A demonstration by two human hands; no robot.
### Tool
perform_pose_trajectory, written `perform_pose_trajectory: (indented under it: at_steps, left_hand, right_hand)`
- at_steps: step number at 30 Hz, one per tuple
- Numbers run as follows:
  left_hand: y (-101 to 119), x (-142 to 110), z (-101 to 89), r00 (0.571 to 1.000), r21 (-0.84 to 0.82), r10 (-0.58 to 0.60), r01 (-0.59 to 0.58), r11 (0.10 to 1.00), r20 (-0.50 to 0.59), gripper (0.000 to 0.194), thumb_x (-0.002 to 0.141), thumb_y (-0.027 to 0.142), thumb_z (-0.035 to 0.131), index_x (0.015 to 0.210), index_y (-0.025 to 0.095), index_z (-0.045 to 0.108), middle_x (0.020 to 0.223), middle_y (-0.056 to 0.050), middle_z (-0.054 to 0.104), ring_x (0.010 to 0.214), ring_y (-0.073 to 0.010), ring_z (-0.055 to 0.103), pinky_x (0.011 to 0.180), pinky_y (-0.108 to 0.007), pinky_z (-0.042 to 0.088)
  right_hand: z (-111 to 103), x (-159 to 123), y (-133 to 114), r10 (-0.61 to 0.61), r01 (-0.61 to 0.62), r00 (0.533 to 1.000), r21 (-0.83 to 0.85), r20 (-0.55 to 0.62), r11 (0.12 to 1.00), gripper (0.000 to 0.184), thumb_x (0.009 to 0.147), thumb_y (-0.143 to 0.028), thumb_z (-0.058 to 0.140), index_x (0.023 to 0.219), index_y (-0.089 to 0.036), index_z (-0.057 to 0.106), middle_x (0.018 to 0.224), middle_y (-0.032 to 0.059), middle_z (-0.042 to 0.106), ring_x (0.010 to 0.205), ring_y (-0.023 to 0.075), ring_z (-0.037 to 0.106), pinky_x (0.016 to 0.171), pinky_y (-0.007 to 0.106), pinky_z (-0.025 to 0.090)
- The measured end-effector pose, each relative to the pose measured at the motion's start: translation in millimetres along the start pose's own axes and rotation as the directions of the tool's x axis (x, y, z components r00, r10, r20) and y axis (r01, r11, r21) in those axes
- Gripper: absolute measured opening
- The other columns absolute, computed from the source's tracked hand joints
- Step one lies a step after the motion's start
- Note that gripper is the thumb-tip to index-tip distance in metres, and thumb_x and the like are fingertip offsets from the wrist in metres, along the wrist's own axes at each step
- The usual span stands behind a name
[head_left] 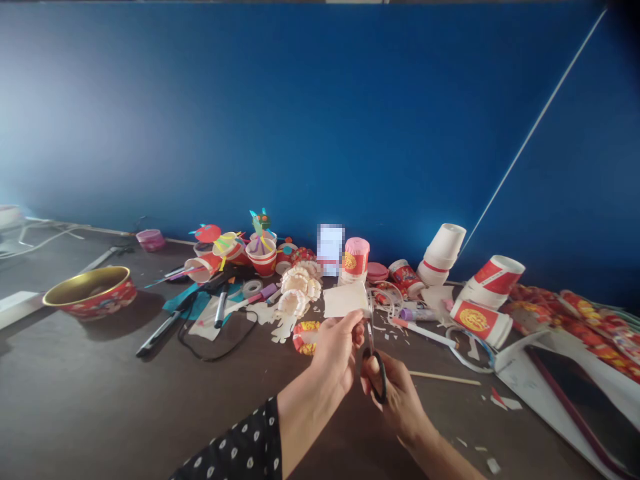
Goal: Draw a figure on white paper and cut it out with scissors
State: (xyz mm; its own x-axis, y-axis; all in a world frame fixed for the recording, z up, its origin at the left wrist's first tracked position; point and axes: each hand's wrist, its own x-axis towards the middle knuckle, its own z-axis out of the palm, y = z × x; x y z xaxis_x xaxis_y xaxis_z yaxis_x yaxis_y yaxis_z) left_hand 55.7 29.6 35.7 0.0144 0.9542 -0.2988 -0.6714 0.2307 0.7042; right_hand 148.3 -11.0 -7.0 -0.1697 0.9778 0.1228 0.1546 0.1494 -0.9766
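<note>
My left hand (339, 350) pinches a cream piece of paper (345, 299) by its lower right corner and holds it up over the table. In my right hand (395, 390) is a pair of scissors (379, 377) with black handles, my thumb and fingers around the loops. The blades point away from me and lie along the right edge of the paper; whether they are biting into it I cannot tell. Just left of my left hand lies a red and yellow curved cut piece (305, 337), and behind it a scalloped cream paper piece (294, 303).
A red and gold bowl (93, 307) stands at left. Paper cups with coloured strips (262, 256) and a phone with a lit screen (331, 250) stand at the back. Stacked paper cups (443, 250), a wooden stick (445, 378), paper scraps and a dark phone (590, 400) are on the right.
</note>
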Motion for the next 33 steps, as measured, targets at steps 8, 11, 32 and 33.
perform_pose_trajectory:
  at_steps: [8,11,32,33]
  left_hand:
    - [0.7,-0.7,0.9,0.999,0.008,0.036,-0.036,0.999,-0.034,0.017,0.062,0.016,0.064,0.056,0.013,0.048,0.047,0.004,0.045,0.041,-0.0039,0.038,0.039,-0.016,0.029]
    - [0.5,-0.6,0.2,0.999,0.003,0.044,-0.044,0.999,-0.009,0.019,0.061,0.017,0.065,0.056,0.014,0.047,0.047,0.003,0.045,0.042,-0.0044,0.039,0.039,-0.016,0.029]
    - [-1.6,5.9,-2.6,0.996,0.083,0.084,-0.081,0.993,-0.039,0.034,0.057,0.038,0.071,0.052,0.015,0.046,0.044,0.004,0.043,0.041,-0.0042,0.036,0.040,-0.018,0.025]
    - [-1.7,5.4,-2.2,0.996,0.087,0.083,-0.079,0.993,-0.043,0.034,0.057,0.038,0.071,0.052,0.015,0.046,0.044,0.004,0.043,0.041,-0.0041,0.036,0.041,-0.018,0.025]
  right_hand:
    - [0.4,0.9,0.0,-0.015,0.015,1.000,0.024,0.001,1.000,0.052,0.072,-0.066,0.042,0.054,-0.017,0.044,0.048,-0.0045,0.037,0.045,0.0091,0.031,0.043,0.022,0.025]
    - [-0.3,2.0,-0.8,-0.026,0.026,1.000,-0.009,-0.001,1.000,0.052,0.072,-0.066,0.042,0.054,-0.017,0.043,0.048,-0.0040,0.038,0.046,0.0096,0.033,0.044,0.022,0.026]
    - [0.9,1.3,2.9,-0.030,0.031,0.997,-0.007,0.068,1.000,0.053,0.073,-0.066,0.041,0.054,-0.016,0.047,0.047,-0.0039,0.039,0.043,0.0091,0.033,0.042,0.021,0.027]
    - [0.7,1.3,3.4,-0.031,0.032,0.997,-0.009,0.065,0.999,0.053,0.072,-0.066,0.041,0.055,-0.016,0.047,0.048,-0.0036,0.040,0.044,0.0091,0.034,0.042,0.021,0.027]
